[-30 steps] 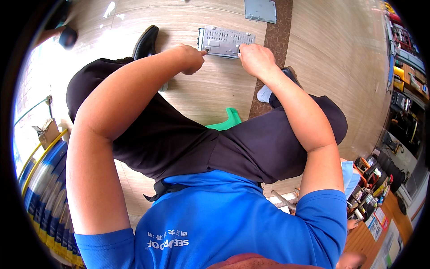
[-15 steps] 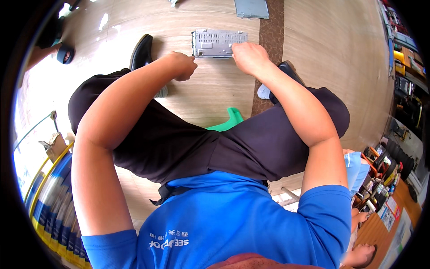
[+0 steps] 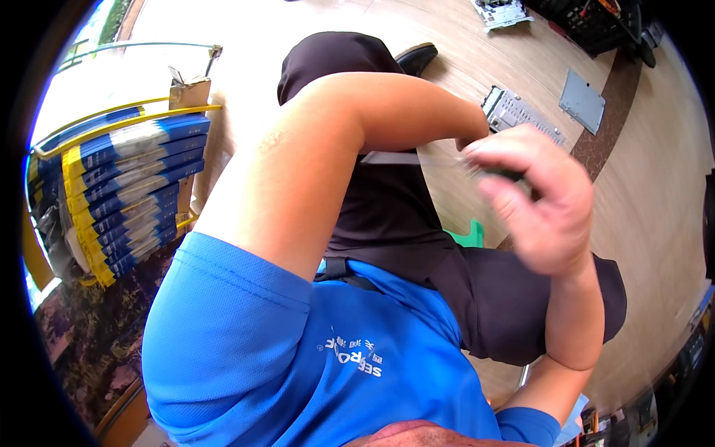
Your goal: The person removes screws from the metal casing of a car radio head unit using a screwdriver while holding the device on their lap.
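Note:
My right hand (image 3: 547, 197) is raised close to me, its fingers curled round a dark-handled tool (image 3: 508, 173). A long thin grey shaft runs leftward from it; the tool looks like a screwdriver, though motion smears it. My left hand (image 3: 474, 127) lies just beyond the right one, at the near left end of a silver slotted metal box (image 3: 525, 118). Its fingers are mostly hidden, so its grip and any contact with the box do not show. The box rests on the floor, its near side partly covered by my right hand.
A flat grey metal plate (image 3: 582, 102) lies right of the box. Farther off are a silver metal part (image 3: 500, 13) and a dark piece of equipment (image 3: 596, 22). A yellow rack of blue packs (image 3: 138, 186) stands at left. Green plastic (image 3: 471, 235) shows between my legs.
My right hand has come up off the metal box toward me with the tool. My view has turned left, so the box now appears farther right and slanted.

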The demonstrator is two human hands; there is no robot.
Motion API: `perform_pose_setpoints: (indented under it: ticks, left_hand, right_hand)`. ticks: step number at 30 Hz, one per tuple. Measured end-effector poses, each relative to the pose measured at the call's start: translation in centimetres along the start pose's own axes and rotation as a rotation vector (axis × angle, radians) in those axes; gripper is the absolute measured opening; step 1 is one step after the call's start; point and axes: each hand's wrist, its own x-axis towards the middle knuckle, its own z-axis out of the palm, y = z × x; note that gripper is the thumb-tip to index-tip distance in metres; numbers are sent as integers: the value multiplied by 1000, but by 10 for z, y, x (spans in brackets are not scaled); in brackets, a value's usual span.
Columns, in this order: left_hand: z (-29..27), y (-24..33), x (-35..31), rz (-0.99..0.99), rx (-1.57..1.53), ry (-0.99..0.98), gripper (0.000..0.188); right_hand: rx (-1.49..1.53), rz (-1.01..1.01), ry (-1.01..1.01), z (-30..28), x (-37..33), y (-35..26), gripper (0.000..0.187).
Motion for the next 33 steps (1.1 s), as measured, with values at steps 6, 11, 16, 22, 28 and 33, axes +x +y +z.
perform_pose_setpoints:
  ticks: [6,11,16,22,28,33]
  left_hand:
    - [-14,22,3,30,58,-15,31]
    - [-5,15,7,15,134,-60,32]
    - [-12,17,6,33,198,-72,34]
    - [-17,20,11,51,249,-91,37]
    - [-14,19,11,31,223,-49,39]
    - [-15,18,7,17,212,-38,39]
  right_hand:
    - [134,-179,96,35,-4,-28,31]
    - [-18,-230,209,45,-1,-16,26]
    - [283,-256,127,48,-6,-29,7]
    - [80,-165,157,40,-1,-14,6]
    - [103,-185,126,41,0,-10,4]
    - [185,-268,111,47,2,-12,6]
